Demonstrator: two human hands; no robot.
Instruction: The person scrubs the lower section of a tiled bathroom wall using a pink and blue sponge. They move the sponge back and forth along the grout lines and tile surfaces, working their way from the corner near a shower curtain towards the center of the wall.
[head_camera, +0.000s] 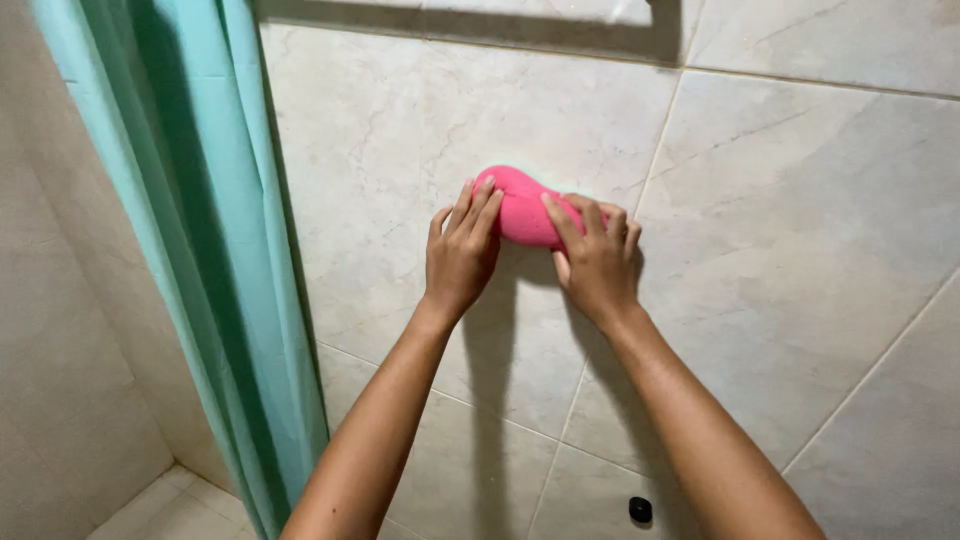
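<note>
Against the glossy marbled tile wall (800, 250), both hands' fingers (478, 205) press a soft, rounded pink sponge (520, 210).

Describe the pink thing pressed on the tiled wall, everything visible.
The pink sponge looks soft and rounded, bright pink, with a matte, cloth-like surface, possibly a folded cloth. It lies roughly sideways, flat against the pale marbled wall tile. The left hand covers its left end with spread fingers; the right hand grips its right end. Its underside is hidden.
</note>
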